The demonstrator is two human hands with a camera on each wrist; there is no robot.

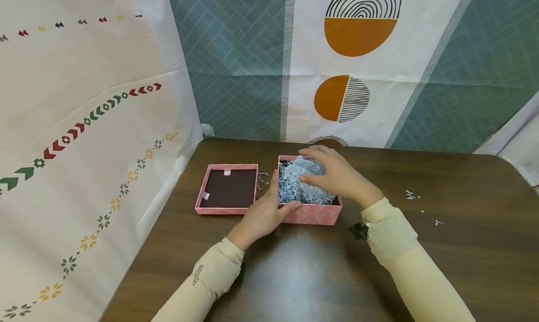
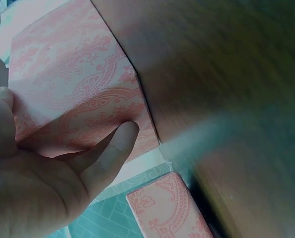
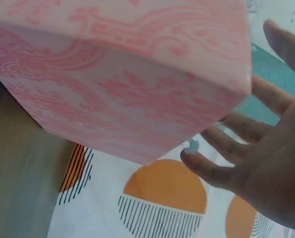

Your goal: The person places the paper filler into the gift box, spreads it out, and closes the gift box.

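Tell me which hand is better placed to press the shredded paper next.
Likely the right hand: it is over the shredded paper, while the left hand touches the pink box from outside.

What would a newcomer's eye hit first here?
Probably the pale blue shreds heaped in the open pink box near the table's far edge, with the right hand over them and the left hand at the box's near left corner. Next, perhaps, the dark-lined pink lid left of the box, and the bold orange shapes on the backdrop behind.
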